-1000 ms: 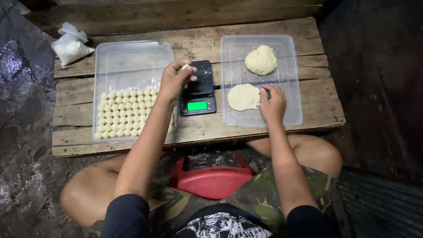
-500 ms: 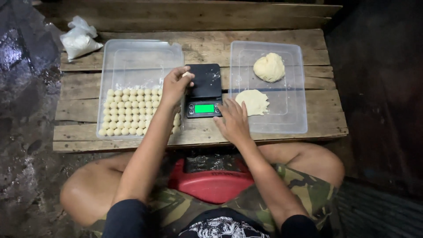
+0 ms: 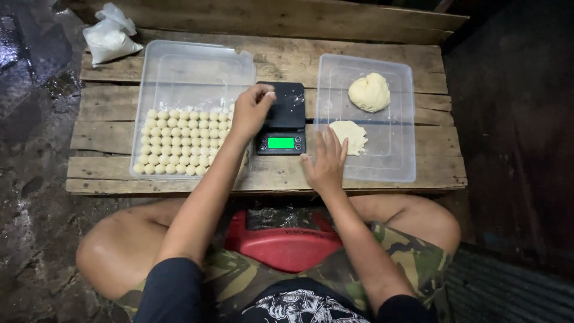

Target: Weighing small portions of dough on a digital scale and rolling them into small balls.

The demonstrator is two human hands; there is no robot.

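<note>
A black digital scale with a lit green display stands in the middle of a low wooden plank table. My left hand hovers over the scale's left edge, its fingertips pinched on a small dough piece. My right hand lies flat with fingers apart at the table's front, between the scale and the right clear tray. That tray holds a round dough lump and a flattened dough piece just beyond my fingertips. The left clear tray holds several rows of small dough balls.
A knotted plastic bag of white powder lies at the table's far left corner. A red plastic object sits between my crossed legs, under the table's front edge. Wet dark ground lies to the left, a dark wall to the right.
My right hand has left the flattened dough in the right tray and come back to the table front beside the scale. My left hand stays by the scale.
</note>
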